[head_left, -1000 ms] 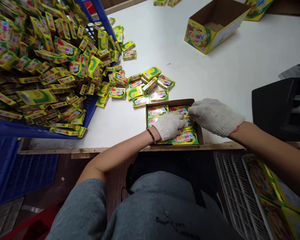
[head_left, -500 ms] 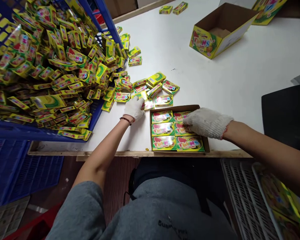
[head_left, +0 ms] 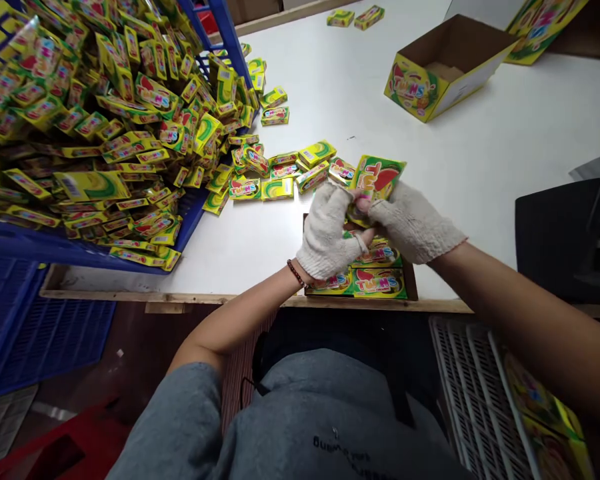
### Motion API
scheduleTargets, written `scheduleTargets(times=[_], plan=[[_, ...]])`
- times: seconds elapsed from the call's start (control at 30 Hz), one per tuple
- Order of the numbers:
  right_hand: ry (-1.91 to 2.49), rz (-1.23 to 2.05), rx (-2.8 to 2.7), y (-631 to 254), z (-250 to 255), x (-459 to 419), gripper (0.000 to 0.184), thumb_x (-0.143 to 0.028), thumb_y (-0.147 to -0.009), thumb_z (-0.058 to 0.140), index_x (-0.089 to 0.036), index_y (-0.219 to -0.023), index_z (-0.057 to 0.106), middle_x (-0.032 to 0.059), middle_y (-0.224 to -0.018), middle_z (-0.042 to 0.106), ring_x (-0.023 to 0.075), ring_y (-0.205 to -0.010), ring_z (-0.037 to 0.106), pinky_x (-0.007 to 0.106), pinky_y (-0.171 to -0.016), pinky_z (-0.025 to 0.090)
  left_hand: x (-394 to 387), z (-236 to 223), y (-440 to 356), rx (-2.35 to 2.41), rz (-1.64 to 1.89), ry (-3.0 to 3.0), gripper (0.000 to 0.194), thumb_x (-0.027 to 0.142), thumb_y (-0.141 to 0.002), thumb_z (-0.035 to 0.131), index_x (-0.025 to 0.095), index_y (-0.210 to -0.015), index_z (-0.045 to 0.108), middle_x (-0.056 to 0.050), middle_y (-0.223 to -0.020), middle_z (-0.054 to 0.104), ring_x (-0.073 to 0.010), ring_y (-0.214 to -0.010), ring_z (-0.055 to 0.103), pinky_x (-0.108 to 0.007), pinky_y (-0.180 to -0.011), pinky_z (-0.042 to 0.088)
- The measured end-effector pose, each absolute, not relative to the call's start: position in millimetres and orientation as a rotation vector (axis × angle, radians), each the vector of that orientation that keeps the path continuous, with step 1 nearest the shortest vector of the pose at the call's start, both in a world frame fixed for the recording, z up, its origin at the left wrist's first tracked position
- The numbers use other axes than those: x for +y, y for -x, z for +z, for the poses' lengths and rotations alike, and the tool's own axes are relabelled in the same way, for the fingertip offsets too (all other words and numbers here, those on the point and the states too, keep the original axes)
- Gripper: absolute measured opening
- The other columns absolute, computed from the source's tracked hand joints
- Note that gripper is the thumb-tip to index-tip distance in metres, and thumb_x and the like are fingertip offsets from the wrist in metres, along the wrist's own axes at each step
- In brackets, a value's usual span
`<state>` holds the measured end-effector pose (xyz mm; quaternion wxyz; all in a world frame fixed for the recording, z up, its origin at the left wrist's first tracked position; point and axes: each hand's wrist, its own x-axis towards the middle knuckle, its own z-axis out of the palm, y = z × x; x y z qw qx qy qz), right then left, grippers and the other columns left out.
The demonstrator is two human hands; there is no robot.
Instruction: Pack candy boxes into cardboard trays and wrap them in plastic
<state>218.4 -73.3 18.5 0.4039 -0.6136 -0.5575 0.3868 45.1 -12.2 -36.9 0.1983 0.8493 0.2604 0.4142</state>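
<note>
Both hands wear white fingerless-tipped knit gloves and are raised over a shallow cardboard tray (head_left: 411,283). Between them is a small yellow-green candy box (head_left: 380,175) with a watermelon picture, tilted up. My right hand (head_left: 413,221) is closed on its right side, and my left hand (head_left: 327,233) grips it from the left, fingertips partly hidden. Flat candy boxes (head_left: 379,283) of the same print lie in rows in the tray, some covered by my left hand. Behind the hands, several loose candy boxes (head_left: 278,189) rest on the table.
A blue crate (head_left: 200,220) heaped with candy boxes tips onto the white table (head_left: 240,247) at the left. An open printed carton (head_left: 415,90) stands at the back right. A black object (head_left: 555,240) lies at the right, and a grey plastic crate (head_left: 473,393) is below the edge.
My left hand has moved right from the loose boxes to meet my right hand, which has lifted slightly off the tray. A candy box is now held up between them.
</note>
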Motion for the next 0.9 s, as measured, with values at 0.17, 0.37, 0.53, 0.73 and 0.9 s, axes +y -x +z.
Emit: scheduleTargets(times=[0.17,0.37,0.53,0.73,0.9], plan=[[2.075,0.663,-1.823,-263,26,-72,0.045,-0.048,-0.096,0.065,-0.019,-0.13,0.07,0.019,-0.124,0.08,0.0369,-0.105,0.075,0.048,-0.089,0.059,-7,-40,-40,0.784,1.115,-2.227,0.036,0.042,-0.11,0.064,0.022,-0.139,0.06,-0.012,-0.131,0.07,-0.0244,-0.114,0.071,-0.039,-0.092,0.064],[2.218,0.63,-2.356,-272,10,-59,0.031,-0.032,-0.104,0.055,-0.023,-0.127,0.073,0.0149,-0.112,0.081,0.0298,-0.093,0.075,0.037,-0.077,0.048,10,-34,-53,0.755,0.71,-2.437,0.011,0.022,-0.106,0.06,0.02,-0.106,0.071,-0.008,-0.114,0.075,-0.0221,-0.107,0.07,-0.037,-0.098,0.058],[2.26,0.501,-2.408,-266,5,-55,0.031,-0.024,-0.101,0.058,-0.022,-0.124,0.079,0.0154,-0.116,0.079,0.0292,-0.098,0.075,0.036,-0.076,0.047,6,-33,-66,0.737,0.377,-2.699,0.019,0.015,-0.102,0.057,0.019,-0.106,0.076,-0.009,-0.111,0.076,-0.0241,-0.103,0.068,-0.038,-0.091,0.052],[2.167,0.32,-2.555,-269,6,-61,0.038,-0.014,-0.104,0.049,-0.017,-0.114,0.085,0.0201,-0.118,0.079,0.031,-0.098,0.074,0.039,-0.077,0.046,-3,-23,-74,0.713,0.177,-2.992,0.03,0.013,-0.1,0.057,0.018,-0.121,0.077,-0.012,-0.117,0.077,-0.0287,-0.109,0.066,-0.041,-0.088,0.046],[2.039,0.205,-2.584,-276,-1,-66,0.036,-0.014,-0.105,0.052,-0.018,-0.115,0.087,0.018,-0.115,0.08,0.0295,-0.099,0.072,0.038,-0.082,0.046,-10,-18,-76,0.726,0.135,-3.047,0.03,0.017,-0.102,0.059,0.016,-0.128,0.075,-0.014,-0.122,0.076,-0.0299,-0.112,0.066,-0.043,-0.09,0.044]])
